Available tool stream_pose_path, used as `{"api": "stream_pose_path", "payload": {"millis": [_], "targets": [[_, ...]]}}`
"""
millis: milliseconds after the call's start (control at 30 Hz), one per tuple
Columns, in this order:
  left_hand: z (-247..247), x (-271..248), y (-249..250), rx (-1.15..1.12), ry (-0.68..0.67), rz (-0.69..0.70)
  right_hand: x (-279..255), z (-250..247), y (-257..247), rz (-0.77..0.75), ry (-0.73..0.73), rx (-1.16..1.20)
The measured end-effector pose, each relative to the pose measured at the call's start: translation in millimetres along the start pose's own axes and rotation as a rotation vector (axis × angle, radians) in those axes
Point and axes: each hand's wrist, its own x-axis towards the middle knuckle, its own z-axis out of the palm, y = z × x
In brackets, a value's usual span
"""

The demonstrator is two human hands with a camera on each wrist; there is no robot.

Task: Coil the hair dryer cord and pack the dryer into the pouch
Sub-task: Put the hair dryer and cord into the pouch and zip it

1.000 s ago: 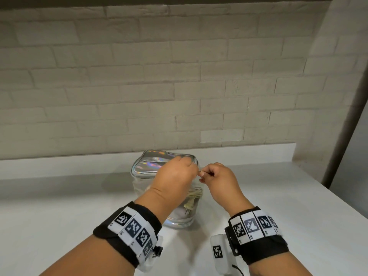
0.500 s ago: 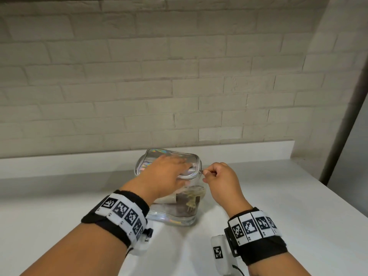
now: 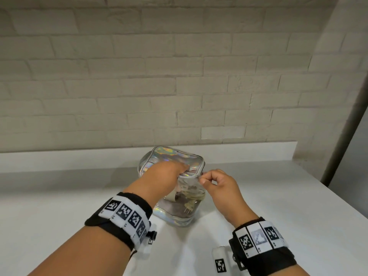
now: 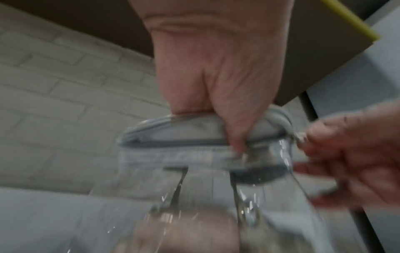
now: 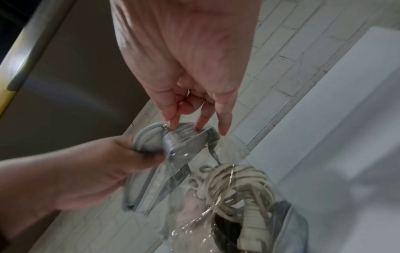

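Note:
A clear pouch with an iridescent top stands on the white counter. Through its wall I see the coiled beige cord with its plug; most of the dryer is hidden. My left hand grips the pouch's top near edge, thumb under the rim. My right hand pinches the small zipper pull at the pouch's right corner.
A pale brick wall rises behind a low white ledge. The counter's right edge runs diagonally, with a dark post beyond it.
My left hand has shifted from the near right corner to lie across the pouch's top and press it down. The right hand stays at the right corner, holding the zipper pull.

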Motion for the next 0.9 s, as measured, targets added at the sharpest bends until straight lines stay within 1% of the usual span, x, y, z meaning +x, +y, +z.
{"api": "stream_pose_path", "payload": {"millis": [33,67,100,133,167,200,233,267,333,367,433,500,600,667,733,800,900], "targets": [[-7.6,-0.2,1.9,0.018,-0.094,0.047,0.3,-1.4,-0.2,0.009,-0.003,0.0],[-17.3,0.3,5.4,-0.025,-0.223,0.079,1.2,-1.8,-0.8,0.013,0.003,-0.002],[-28.2,1.4,12.2,-0.14,-0.339,0.071,1.5,-1.1,-1.0,0.012,0.014,-0.011],[-37.9,4.3,19.7,-0.26,-0.382,0.039,1.6,0.8,-1.1,0.004,0.029,-0.027],[-44.1,9.8,28.5,-0.308,-0.338,0.001,1.2,3.1,-1.7,-0.006,0.045,-0.044],[-48.3,17.5,38.4,-0.263,-0.257,-0.059,0.4,5.7,-2.7,-0.016,0.061,-0.063],[-51.0,25.3,46.6,-0.142,-0.179,-0.101,-0.6,8.2,-3.8,-0.026,0.076,-0.09],[-50.4,31.4,53.1,0.005,-0.153,-0.128,-2.3,10.0,-4.0,-0.041,0.095,-0.132],[-42.9,42.7,60.0,0.242,-0.212,-0.166,-5.2,11.3,-5.1,-0.094,0.143,-0.224],[-39.7,46.8,61.2,0.296,-0.249,-0.169,-6.8,11.4,-5.9,-0.123,0.164,-0.262],[-36.1,53.8,59.8,0.326,-0.293,-0.156,-10.0,12.3,-7.2,-0.159,0.18,-0.322],[-32.5,60.4,58.9,0.311,-0.294,-0.124,-13.3,15.4,-6.6,-0.153,0.183,-0.345],[-26.4,66.3,58.9,0.342,-0.255,-0.086,-15.5,19.6,-5.2,-0.13,0.181,-0.324],[-22.0,68.0,58.3,0.362,-0.233,-0.068,-14.8,20.3,-2.7,-0.128,0.168,-0.268],[-17.4,69.9,56.4,0.361,-0.215,-0.067,-15.4,19.7,-2.0,-0.133,0.14,-0.208],[-13.7,71.4,54.3,0.352,-0.188,-0.055,-18.9,23.2,-3.2,-0.164,0.098,-0.203],[-10.4,71.8,51.1,0.292,-0.145,-0.047,-23.7,37.3,-7.3,-0.222,-0.011,-0.224]]}}
